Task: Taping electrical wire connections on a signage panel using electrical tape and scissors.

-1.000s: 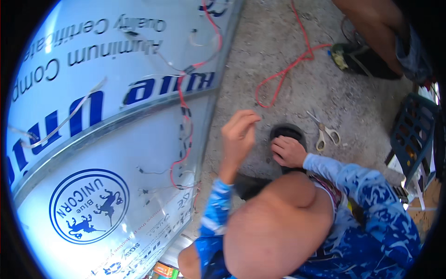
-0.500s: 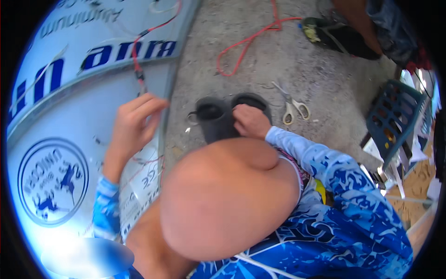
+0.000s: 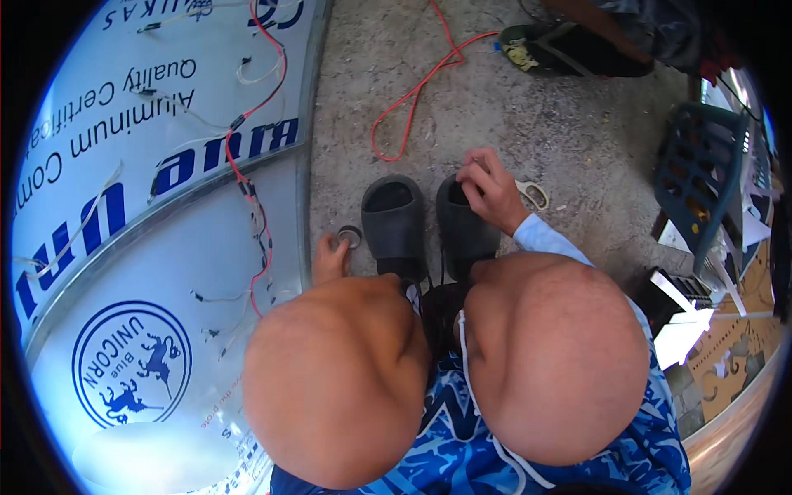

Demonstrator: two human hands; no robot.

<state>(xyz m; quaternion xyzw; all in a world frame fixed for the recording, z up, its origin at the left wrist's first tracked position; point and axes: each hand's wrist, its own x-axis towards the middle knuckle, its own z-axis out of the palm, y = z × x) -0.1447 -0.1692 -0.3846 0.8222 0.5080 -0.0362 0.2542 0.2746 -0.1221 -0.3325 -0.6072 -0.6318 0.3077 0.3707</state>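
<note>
My left hand (image 3: 332, 259) is low beside my left knee, partly hidden by it. Its fingers are apart, and the tips reach the edge of a small dark ring, apparently a roll of tape (image 3: 351, 238), on the concrete floor. My right hand (image 3: 492, 191) hovers just over the toe of my right slipper (image 3: 464, 233), its fingers bent together in a pinch. Whatever they hold, if anything, is too small to name. Behind that hand lies a pair of scissors, mostly covered; one cream handle loop (image 3: 535, 196) shows.
A large printed panel sheet (image 3: 276, 186) with a metal edge fills the left side, strung with red wires and small black modules (image 3: 247, 188). A red cord (image 3: 412, 97) loops across the floor. Another person's foot (image 3: 569, 51) is at the far right, above a dark plastic basket (image 3: 701, 165).
My left hand has come down from over the panel to the floor by the tape roll. My right hand has moved forward and right, partly over the scissors. Both knees now show, side by side.
</note>
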